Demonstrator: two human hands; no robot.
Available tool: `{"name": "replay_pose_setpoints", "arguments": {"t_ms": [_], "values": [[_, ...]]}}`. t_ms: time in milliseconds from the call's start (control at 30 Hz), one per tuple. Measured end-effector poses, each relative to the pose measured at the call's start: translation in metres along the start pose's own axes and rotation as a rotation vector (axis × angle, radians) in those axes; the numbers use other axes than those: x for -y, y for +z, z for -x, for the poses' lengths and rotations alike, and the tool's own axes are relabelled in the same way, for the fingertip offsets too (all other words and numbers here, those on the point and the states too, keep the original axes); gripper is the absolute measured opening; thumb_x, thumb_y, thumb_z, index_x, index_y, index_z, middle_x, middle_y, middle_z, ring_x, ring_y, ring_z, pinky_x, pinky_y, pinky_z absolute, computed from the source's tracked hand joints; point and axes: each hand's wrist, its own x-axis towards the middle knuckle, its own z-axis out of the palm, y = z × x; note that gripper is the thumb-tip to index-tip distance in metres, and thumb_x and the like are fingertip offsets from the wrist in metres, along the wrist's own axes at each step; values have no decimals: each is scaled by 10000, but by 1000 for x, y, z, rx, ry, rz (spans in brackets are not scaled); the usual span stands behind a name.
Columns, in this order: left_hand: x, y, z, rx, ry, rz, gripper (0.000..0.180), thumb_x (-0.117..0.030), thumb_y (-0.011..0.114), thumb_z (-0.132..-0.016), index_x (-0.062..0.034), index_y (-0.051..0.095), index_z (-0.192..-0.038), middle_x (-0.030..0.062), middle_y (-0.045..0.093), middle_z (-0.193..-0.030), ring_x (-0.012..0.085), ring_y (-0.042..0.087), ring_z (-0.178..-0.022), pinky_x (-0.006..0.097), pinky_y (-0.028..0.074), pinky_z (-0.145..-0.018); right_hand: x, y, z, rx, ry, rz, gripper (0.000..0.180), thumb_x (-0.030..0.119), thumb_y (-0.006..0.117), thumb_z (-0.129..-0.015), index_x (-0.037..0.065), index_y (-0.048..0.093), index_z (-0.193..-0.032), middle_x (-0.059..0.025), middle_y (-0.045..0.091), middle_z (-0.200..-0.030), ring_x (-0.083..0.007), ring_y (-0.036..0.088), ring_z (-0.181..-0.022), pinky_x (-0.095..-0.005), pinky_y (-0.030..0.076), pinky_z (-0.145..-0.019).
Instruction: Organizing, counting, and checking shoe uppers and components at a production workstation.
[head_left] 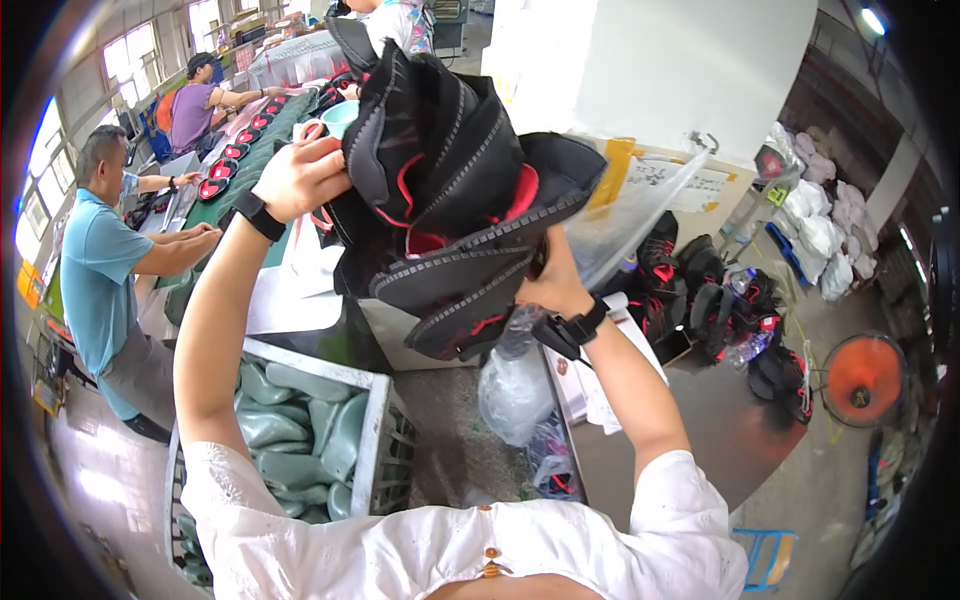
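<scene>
A bundle of black shoe uppers (440, 150) with red lining and light stitching along the edges is raised in front of me, between both hands. My left hand (305, 178) is closed on its left side, fingers bent against the dark material. On the lower right, my right hand (560, 280) grips the same bundle, its fingertips partly hidden behind the uppers. Just behind my left fingers show a pair of scissors with pinkish handles (312, 130) and a pale teal cup (340, 118). White paper sheets (300, 285) lie below my left hand.
A grey crate (375, 440) full of green shoe lasts stands below left. At right, a metal table (690, 430) carries papers and black-red shoes (660, 260). Two people (105, 250) work along the green conveyor (235, 185); another stands at the far end. An orange round fan (862, 380) stands right.
</scene>
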Motion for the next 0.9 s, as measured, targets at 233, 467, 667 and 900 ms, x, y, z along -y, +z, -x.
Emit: {"name": "replay_pose_setpoints", "arguments": {"t_ms": [233, 467, 667, 900], "values": [[112, 102, 47, 229, -125, -138, 162, -134, 561, -652, -91, 593, -805, 41, 534, -928, 204, 557, -869, 352, 464, -769, -107, -4, -144, -28, -100, -29, 1056, 28, 669, -553, 26, 54, -1411, -130, 371, -1329, -214, 396, -1190, -274, 283, -1000], [173, 281, 119, 486, -243, -162, 149, -182, 524, -722, -171, 612, -841, 12, 523, -1005, 181, 523, -985, 401, 415, -864, -228, -27, -239, -20, 59, 246, 1078, 102, 756, -546, 29, 109, -1405, -189, 302, -1385, -265, 336, -1263, -304, 251, -1041], [144, 397, 133, 705, -546, 148, 553, -101, 649, -641, -217, 513, -1165, -25, 385, -1337, 212, 470, -1100, 337, 522, -735, -277, -33, -241, -345, 280, 792, 686, 85, 674, -643, -23, 383, -1254, -225, 493, -1202, -267, 561, -1037, -320, 450, -855], [91, 334, 38, 145, -754, 503, 210, -26, 552, -691, -86, 622, -880, 79, 596, -806, 288, 596, -672, 374, 469, -573, -193, 21, -181, -103, 401, -175, 207, 68, 462, -862, -53, 561, -997, -101, 633, -893, -108, 585, -613, -230, 474, -588]]}}
